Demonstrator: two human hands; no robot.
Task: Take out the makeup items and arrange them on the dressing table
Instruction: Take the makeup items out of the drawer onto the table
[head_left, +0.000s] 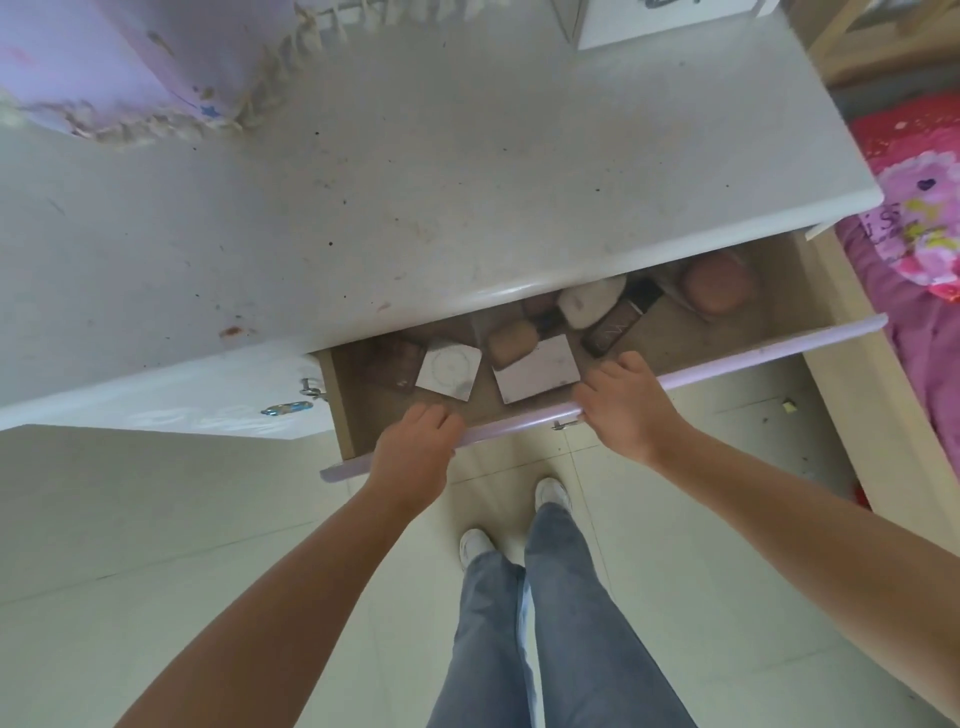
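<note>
Lying in the open drawer (810, 291) under the front edge of the dressing table (415, 208), the makeup items sit in a loose cluster on the drawer floor. Nearest you are a white square compact (449, 370) with a ring printed on its lid and, to its right, a pale flat square case (537, 370). A tan sponge (512, 339) rests against the far edge of that case. Further back you see a white pad (592, 301), a dark slim tube (609, 332) lying at a slant, and a round peach-coloured compact (718, 287) towards the right side. A dark reddish palette (394, 364) lies at the left, just beside the white square compact.

Your left hand (415, 457) grips the lilac drawer front (753, 353) with fingers curled over its top edge. Your right hand (626, 410) holds the same front further right, fingers bent over the rim just beside the pale flat square case.

On the tabletop, a lilac box with a frilled trim (130, 67) stands at the back left. A bed with pink patterned bedding (919, 218) runs along the right. Below, your jeans (566, 623) and white shoes (553, 493) stand on pale floor tiles (156, 519).
</note>
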